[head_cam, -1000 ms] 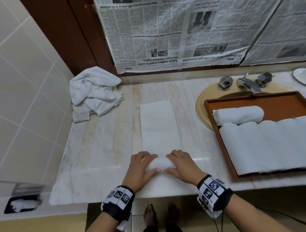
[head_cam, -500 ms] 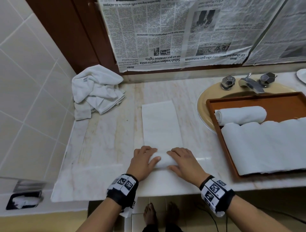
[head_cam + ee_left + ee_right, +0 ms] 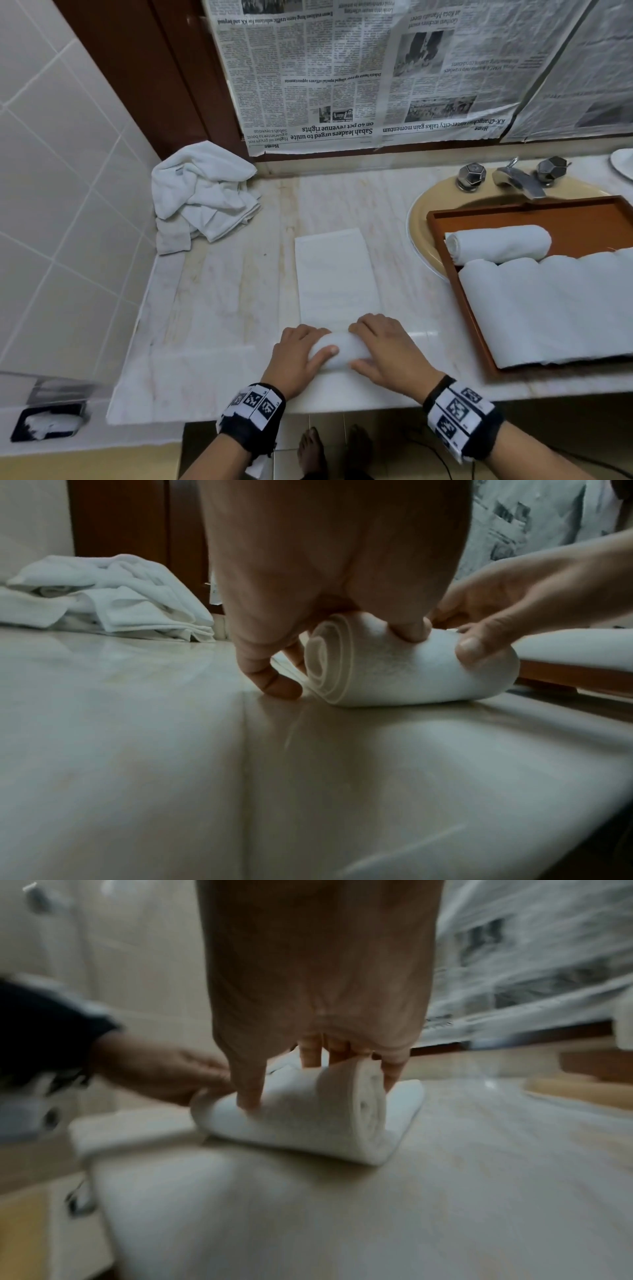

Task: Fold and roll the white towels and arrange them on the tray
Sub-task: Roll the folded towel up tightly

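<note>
right wrist view blurred, tray (image 3: 448,294) and dish (image 3: 621,164) cut off at right edge

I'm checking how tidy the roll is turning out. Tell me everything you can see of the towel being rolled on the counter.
The towel being rolled is white, soft cloth folded into a long narrow strip lying flat on the marble counter. Its near end is wound into a snug roll whose spiral layers show at the end in the left wrist view. The left hand and right hand grip the roll, thumbs on its near side.
</note>
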